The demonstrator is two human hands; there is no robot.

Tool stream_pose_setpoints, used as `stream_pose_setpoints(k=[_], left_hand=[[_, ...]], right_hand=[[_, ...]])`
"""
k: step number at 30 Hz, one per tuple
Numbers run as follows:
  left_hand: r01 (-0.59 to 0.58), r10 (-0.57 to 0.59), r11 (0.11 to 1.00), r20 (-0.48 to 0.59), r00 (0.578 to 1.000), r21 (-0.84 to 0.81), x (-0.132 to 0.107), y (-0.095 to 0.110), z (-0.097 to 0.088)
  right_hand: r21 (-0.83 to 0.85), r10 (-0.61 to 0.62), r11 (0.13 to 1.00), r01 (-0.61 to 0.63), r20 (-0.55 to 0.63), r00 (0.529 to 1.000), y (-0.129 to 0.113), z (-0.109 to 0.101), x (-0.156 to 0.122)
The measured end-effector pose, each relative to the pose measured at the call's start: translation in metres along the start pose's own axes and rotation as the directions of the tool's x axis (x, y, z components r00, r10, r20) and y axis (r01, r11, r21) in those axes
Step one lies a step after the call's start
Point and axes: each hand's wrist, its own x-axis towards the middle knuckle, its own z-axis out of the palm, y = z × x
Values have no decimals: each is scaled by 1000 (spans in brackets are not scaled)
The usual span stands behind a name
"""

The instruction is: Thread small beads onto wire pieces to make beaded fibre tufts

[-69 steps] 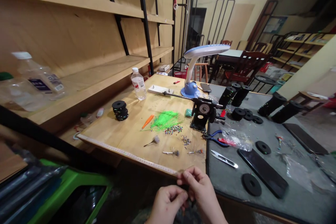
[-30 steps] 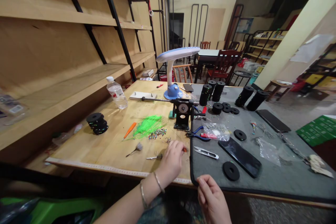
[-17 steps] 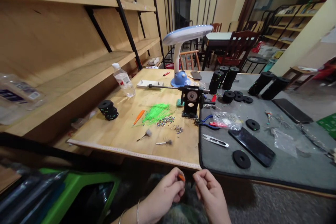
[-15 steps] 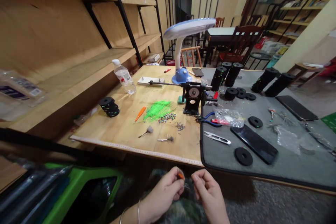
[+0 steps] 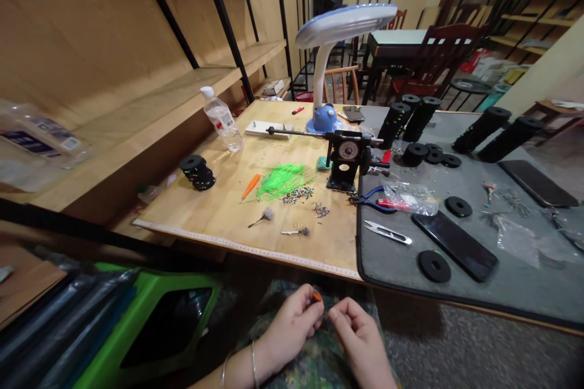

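Observation:
My left hand [image 5: 296,319] is closed over my lap, just off the table's front edge, pinching a small orange piece [image 5: 316,296] between thumb and forefinger. Most of that piece is hidden by the fingers. Close on its right, my right hand [image 5: 358,328] has thumb and forefinger pressed together; anything between them is too small to make out. On the table beyond lie green thin strands [image 5: 281,181], an orange pointed tool [image 5: 250,188], multicoloured beads [image 5: 297,195] and two small tufted pieces, one a grey tuft [image 5: 267,214].
A black winding machine [image 5: 345,161] and a desk lamp [image 5: 323,118] stand behind the beads. The grey mat [image 5: 392,273] on the right bears snips [image 5: 387,232], pliers [image 5: 371,197], phones and several black foam spools [image 5: 434,265]. A bottle [image 5: 222,120] stands at the left.
The view has shifted, so the table things sit slightly farther right and higher. My right hand's fingertips have come a little closer to my left hand. The orange piece stays in my left hand.

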Motion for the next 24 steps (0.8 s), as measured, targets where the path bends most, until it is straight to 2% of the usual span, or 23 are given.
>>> stream_pose_setpoints(k=[7,13,19,24], left_hand=[[-63,62,995,22,998,73,2,-5,-4],[-187,194,956,-8,981,226,-1,-3,-4],[-249,270,896,-8,963,367,-5,-2,-4],[-259,290,888,-25,957,380,-4,-4,-5]], right_hand=[[29,68,997,-70,75,995,11,2,6],[157,109,980,-123,95,989,19,4,11],[227,95,967,-112,83,992,19,3,13],[185,85,978,-98,76,994,17,2,10]])
